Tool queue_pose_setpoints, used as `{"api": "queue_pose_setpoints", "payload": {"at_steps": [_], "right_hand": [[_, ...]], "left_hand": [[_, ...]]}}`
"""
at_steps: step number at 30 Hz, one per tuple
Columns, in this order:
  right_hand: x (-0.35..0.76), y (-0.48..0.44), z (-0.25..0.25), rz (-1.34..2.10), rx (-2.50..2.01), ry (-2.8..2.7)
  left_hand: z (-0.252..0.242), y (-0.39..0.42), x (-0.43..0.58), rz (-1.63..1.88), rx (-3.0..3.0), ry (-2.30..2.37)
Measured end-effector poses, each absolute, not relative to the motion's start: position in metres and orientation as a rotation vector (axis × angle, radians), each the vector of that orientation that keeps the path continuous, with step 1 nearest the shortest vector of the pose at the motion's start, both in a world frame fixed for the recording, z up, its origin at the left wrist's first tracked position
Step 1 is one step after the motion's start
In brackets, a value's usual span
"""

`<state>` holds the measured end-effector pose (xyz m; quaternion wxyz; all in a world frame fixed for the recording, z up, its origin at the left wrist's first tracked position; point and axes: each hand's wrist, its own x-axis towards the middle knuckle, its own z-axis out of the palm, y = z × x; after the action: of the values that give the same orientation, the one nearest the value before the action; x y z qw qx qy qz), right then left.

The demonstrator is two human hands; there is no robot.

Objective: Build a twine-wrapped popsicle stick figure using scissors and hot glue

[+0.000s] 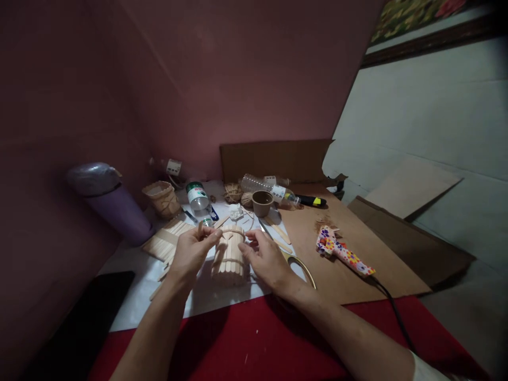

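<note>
A small holder made of upright wooden craft sticks (229,258) stands on white paper (206,296) in front of me. My left hand (192,253) pinches a thin band or strand at the holder's upper left rim. My right hand (266,257) grips the same strand at the upper right rim, fingers curled. A flat panel of glued sticks (164,241) lies just left of my left hand. Loose sticks (278,233) lie to the right of the holder.
A colourful glue gun (343,251) with a black cord lies on brown cardboard (357,275) at right. Scissors (293,262) rest by my right wrist. Behind are a brown cup (262,202), plastic bottles (270,188), twine (233,192), a wrapped basket (162,198) and a purple flask (113,203).
</note>
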<state>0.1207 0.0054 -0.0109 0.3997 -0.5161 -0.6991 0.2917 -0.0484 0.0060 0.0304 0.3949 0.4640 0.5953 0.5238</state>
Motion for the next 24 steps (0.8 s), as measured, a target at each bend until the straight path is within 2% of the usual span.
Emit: {"api": "queue_pose_setpoints", "payload": {"at_steps": [4,12,24], "right_hand": [[0.119,0.000,-0.006,0.658,-1.238,-1.842],[0.115,-0.006,-0.006,0.823,-1.304,-1.814],[0.114,-0.013,0.004,0.931,-1.120,-1.917]], "left_hand": [[0.027,0.012,-0.049,1.318,1.223,1.522],[0.024,0.022,-0.049,1.250,1.261,1.476],[0.032,0.016,-0.052,1.110,1.215,1.504]]}}
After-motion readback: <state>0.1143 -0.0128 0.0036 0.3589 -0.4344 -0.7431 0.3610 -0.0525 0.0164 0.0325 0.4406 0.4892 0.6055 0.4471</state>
